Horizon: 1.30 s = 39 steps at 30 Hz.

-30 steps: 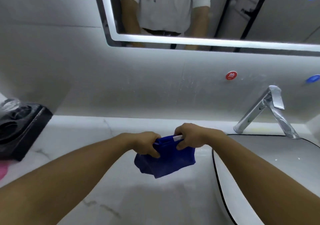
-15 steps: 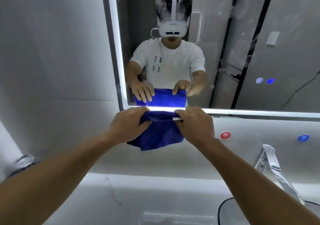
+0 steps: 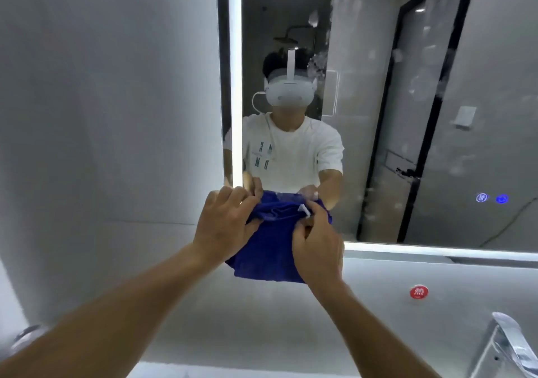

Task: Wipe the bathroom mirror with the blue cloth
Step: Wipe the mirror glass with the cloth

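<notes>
Where forearms reach up from bottom edge: left hand grips left side of blue cloth, fingers curled over bunched top edge. Right hand pinches cloth's right side beside small white tag. Cloth held up at mirror's lower left corner, hanging past lit bottom edge; contact with glass not discernible. Faucet, chrome, bottom right corner. Red round button on wall below mirror. Mirror: lit border, pale smudges on glass, two blue touch icons near right edge.
</notes>
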### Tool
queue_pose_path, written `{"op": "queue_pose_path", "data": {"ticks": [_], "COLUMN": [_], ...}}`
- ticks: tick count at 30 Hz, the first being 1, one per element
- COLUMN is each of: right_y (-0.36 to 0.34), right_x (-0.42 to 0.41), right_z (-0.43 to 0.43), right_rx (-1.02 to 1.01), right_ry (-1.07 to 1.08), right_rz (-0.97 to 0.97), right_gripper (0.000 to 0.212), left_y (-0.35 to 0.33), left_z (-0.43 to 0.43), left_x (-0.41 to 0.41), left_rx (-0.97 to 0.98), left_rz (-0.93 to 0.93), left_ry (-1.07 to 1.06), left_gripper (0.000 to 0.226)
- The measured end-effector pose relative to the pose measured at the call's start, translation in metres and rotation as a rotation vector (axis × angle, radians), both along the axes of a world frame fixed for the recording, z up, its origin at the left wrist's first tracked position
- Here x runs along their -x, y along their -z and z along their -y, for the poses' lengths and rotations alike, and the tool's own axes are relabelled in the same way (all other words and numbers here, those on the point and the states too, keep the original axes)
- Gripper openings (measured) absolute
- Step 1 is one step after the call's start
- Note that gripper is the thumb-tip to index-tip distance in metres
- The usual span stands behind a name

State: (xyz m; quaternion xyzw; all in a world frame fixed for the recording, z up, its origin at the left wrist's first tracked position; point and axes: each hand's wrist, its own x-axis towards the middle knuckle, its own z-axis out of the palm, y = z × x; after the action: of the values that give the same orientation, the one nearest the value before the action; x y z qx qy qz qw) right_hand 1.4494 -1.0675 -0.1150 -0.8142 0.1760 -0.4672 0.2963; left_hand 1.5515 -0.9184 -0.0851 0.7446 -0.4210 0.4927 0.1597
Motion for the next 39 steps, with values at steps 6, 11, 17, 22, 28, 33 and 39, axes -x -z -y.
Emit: {"op": "queue_pose_path", "data": {"ticks": [6,11,17,22,28,33,39], "right_y": [0.05,0.051,0.056,0.074,0.055,-0.041,-0.093], "right_x": [-0.016,-0.045,-0.074,-0.071,-0.058,-0.066,-0.082], "right_z": [-0.028,-0.038,-0.046,-0.029,-0.015,-0.016,-0.039], "right_rx": [0.514,0.591,0.556,0.748,0.921,0.94,0.907], "right_ry": [0.089,0.242,0.357,0.338,0.262,0.269,0.329], "right_rz": [-0.041,-0.162,-0.179,-0.178,-0.144,-0.009,0.028], "right_gripper": [0.072,0.088,0.085,0.074,0.067,0.062,0.065], "left_y": [-0.003,-0.011,-0.03,-0.033,-0.036,-0.057,-0.071], "left_z": [-0.004,-0.016,-0.032,-0.038,-0.041,-0.044,-0.044], "left_x": [-0.02,-0.029,-0.038,-0.037,-0.041,-0.041,-0.05], "left_rx": [-0.004,-0.01,0.143,0.025,-0.047,0.073,0.214], "left_rz": [-0.04,-0.044,0.063,0.06,-0.026,-0.074,-0.099], "left_ry": [0.144,0.219,0.285,0.214,0.132,0.129,0.117], "left_gripper": [0.025,0.029,0.035,0.051,0.06,0.061,0.059]}}
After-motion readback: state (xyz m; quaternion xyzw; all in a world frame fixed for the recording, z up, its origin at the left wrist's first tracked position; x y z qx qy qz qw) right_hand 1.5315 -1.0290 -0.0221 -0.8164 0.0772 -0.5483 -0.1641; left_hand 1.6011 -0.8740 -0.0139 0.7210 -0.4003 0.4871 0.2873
